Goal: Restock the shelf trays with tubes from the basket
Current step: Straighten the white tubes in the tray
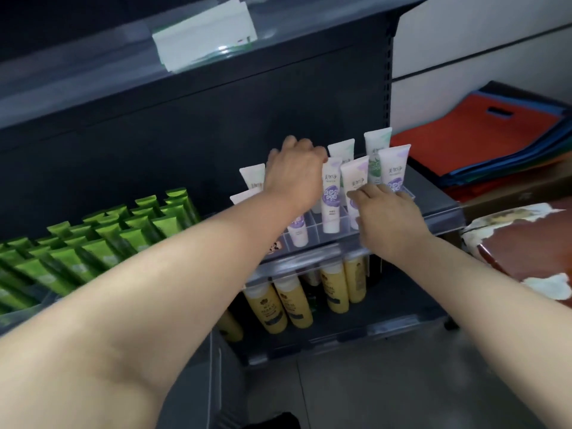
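Observation:
A clear divided tray stands on the right end of the shelf. Several white tubes with purple labels and a few with green labels stand upright in it. My left hand reaches over the tray's middle, back of the hand up and fingers curled down behind the tubes; what they touch is hidden. My right hand is at the tray's front right. Its fingertips grip the lower part of a slightly tilted white tube. No basket is in view.
Rows of green tubes fill the shelf's left side. Yellow bottles stand on the lower shelf under the tray. Right of the shelf lie stacked orange and blue bags and a worn brown surface. A price-tag strip runs overhead.

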### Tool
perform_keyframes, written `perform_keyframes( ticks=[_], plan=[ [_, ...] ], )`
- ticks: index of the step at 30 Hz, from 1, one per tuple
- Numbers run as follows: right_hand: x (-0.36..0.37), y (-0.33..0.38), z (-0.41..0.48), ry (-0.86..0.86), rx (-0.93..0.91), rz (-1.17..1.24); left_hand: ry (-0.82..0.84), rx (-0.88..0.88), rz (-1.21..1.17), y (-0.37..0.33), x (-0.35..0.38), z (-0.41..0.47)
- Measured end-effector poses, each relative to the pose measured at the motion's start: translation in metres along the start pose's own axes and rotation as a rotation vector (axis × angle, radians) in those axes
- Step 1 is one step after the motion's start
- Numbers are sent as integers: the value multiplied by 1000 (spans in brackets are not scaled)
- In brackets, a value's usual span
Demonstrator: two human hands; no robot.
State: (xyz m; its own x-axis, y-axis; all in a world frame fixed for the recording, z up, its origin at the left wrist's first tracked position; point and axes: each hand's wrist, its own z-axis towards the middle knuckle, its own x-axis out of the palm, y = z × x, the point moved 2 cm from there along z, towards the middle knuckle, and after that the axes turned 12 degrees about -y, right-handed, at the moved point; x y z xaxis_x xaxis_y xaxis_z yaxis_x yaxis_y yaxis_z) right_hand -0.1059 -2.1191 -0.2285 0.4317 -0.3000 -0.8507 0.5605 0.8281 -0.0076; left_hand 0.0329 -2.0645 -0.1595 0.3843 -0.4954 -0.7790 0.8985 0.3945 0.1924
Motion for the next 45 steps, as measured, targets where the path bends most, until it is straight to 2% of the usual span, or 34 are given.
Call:
perform_keyframes(
  ticks=[3, 7, 19, 29, 35, 45],
  plan=[
    [-1, -12, 3, -9, -7, 3, 162, -20, 48, -5, 19, 26],
    [3, -22, 4, -56, -3, 33, 237, -44, 80, -8, 36, 43],
    [9, -31, -2, -86, 19, 107, 260, -9, 255, -19, 47, 55],
    [12, -27, -5, -45, 30, 103, 187, -35, 126, -11, 42, 50],
    [9, -14, -6, -23, 34, 102, 108, -19, 207, -10, 24, 39],
    [-1, 1, -3, -39, -8, 95, 182, -60, 203, 0, 12, 26]
  ],
)
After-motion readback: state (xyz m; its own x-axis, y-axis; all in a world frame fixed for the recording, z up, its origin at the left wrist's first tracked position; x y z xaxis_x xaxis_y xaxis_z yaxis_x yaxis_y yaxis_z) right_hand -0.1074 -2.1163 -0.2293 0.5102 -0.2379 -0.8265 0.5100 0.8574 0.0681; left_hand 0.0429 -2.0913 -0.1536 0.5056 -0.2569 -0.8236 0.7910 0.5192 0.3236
